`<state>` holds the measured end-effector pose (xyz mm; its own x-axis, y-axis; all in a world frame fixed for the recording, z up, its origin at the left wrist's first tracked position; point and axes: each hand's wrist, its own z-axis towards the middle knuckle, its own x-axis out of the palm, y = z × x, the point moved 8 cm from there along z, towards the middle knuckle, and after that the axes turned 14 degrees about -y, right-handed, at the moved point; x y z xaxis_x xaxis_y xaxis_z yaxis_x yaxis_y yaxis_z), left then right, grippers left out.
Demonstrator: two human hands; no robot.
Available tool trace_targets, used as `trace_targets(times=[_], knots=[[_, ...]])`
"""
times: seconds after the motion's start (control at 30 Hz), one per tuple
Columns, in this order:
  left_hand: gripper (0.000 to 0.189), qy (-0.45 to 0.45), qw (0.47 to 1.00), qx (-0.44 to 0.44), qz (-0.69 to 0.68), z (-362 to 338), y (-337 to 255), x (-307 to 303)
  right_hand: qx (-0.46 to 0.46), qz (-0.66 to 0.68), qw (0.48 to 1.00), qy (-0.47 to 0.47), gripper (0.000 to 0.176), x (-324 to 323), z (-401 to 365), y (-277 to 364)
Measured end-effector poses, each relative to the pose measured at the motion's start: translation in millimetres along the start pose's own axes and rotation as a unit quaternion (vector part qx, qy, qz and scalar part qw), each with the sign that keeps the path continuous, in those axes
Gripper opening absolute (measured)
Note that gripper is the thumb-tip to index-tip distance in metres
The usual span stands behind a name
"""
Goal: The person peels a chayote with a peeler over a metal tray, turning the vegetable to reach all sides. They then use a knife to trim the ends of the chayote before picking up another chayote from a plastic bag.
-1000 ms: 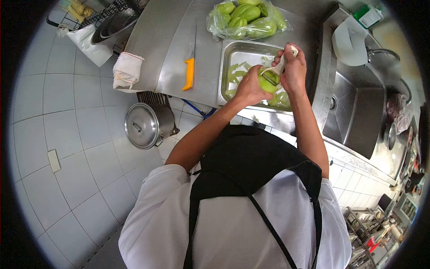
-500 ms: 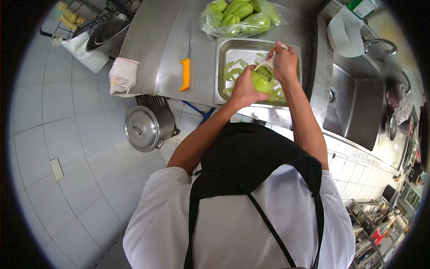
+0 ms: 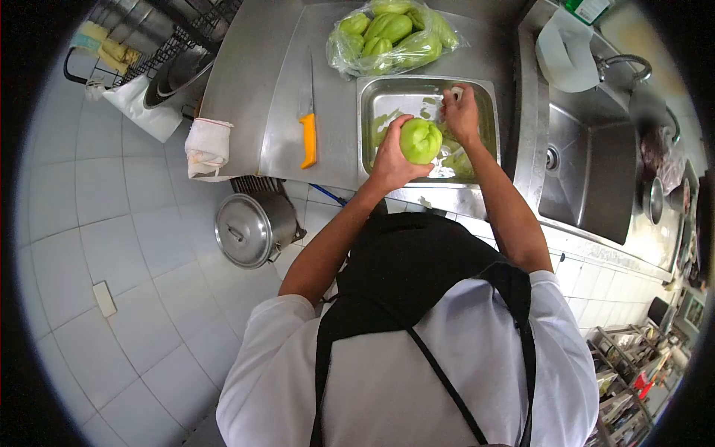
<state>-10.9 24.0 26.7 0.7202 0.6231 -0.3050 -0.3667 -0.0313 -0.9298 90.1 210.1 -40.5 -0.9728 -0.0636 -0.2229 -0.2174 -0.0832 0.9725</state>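
Note:
My left hand [image 3: 392, 160] is closed around a pale green chayote [image 3: 421, 141], its creased end turned up, over a metal tray [image 3: 362, 127]. Just to the right, my right hand [image 3: 462, 119] grips a peeler [image 3: 456, 92]; only its whitish handle end shows and the blade is hidden. The peeler is apart from the chayote. Strips of green peel [image 3: 383, 119] lie in the tray beneath both hands. Behind the tray, a clear plastic bag [image 3: 395, 41] holds several more chayotes.
A knife with a yellow handle [image 3: 308, 141] lies left of the tray on the steel counter [image 3: 275, 89]. A folded cloth [image 3: 208, 145] sits at the counter's left edge. To the right is a sink [image 3: 588, 171] with a faucet [image 3: 629, 61]. A lidded pot [image 3: 246, 231] stands below the counter.
My right hand has drawn the peeler off the chayote and moved slightly away. My left hand has turned the chayote so its creased end shows. The view has shifted slightly.

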Motion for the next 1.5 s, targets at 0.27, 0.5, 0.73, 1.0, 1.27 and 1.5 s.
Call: trace_targets(times=[0.27,0.5,0.73,1.0,1.27,1.5], knots=[[0.092,0.024,0.999,-0.036,-0.025,0.3,7.9,8.3,0.119,0.369,0.922,0.012,0.023,-17.2,3.6,123.1],[0.091,0.049,0.995,-0.072,-0.046,4.2,-0.8,16.0,0.208,0.324,0.923,0.012,0.023,-10.3,-12.8,99.1],[0.092,0.042,0.99,-0.074,-0.11,-7.7,-20.3,8.6,0.133,0.232,0.961,-0.072,0.023,-20.9,15.8,24.4],[0.093,0.037,0.997,-0.019,-0.064,2.5,-14.2,3.2,0.027,0.024,0.999,-0.02,0.019,-13.8,1.0,-5.0],[0.095,0.051,0.994,-0.094,-0.024,1.4,26.7,18.7,0.188,0.309,0.932,0.026,0.025,-13.8,-4.2,97.9],[0.096,0.076,0.989,-0.123,0.041,-0.3,21.1,23.4,0.233,0.274,0.933,-0.015,0.025,-1.5,-17.9,60.0]])
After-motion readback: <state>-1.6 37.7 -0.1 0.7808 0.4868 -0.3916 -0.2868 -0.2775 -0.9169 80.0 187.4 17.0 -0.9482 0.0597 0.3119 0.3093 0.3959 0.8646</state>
